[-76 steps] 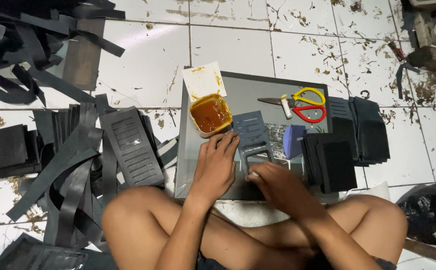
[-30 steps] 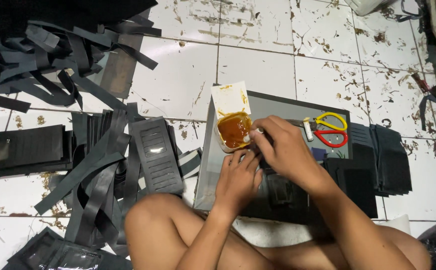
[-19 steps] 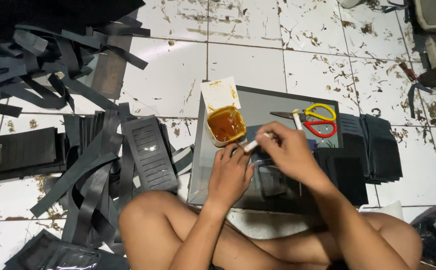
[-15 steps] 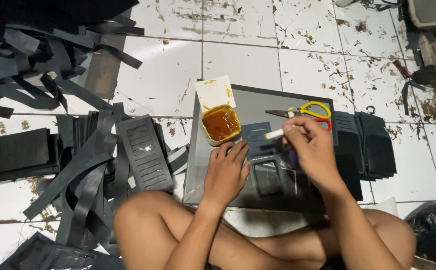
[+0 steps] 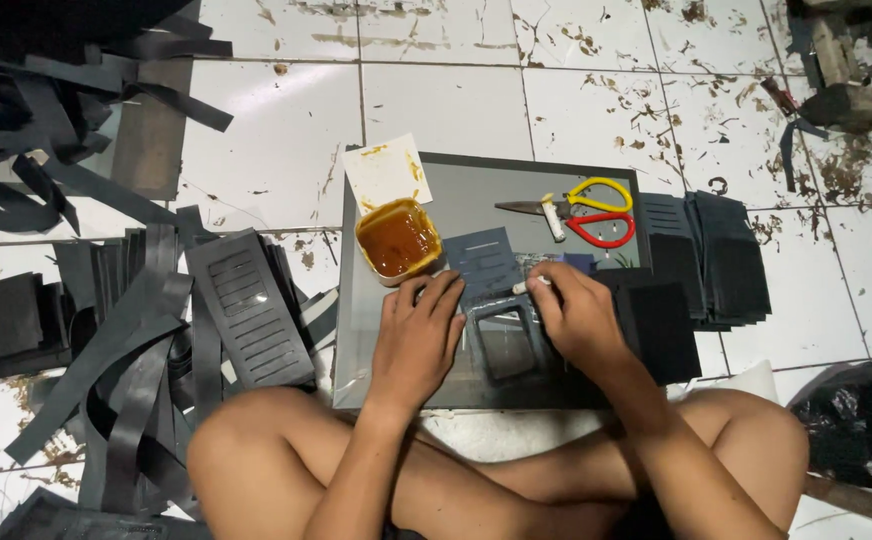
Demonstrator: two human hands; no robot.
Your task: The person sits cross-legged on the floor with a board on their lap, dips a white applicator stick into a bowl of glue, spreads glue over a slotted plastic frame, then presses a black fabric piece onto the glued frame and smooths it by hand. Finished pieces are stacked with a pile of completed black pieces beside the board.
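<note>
Right hand (image 5: 578, 316) back from glue tub (image 5: 398, 239), dark frame piece (image 5: 504, 335) between hands.

The glue tub (image 5: 398, 238) holds amber-orange liquid, and its white lid (image 5: 386, 172) is smeared yellow. The scissors (image 5: 584, 208) have one yellow and one red handle loop on a grey board (image 5: 476, 190). Black strips (image 5: 126, 340) lie on white, brown-stained floor tiles (image 5: 436, 100).

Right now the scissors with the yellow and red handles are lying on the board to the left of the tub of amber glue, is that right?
Not quite. The head view shows the scissors lying on the grey board to the right of the tub of amber glue, not the left. The handles are yellow and red, as you said.
</note>
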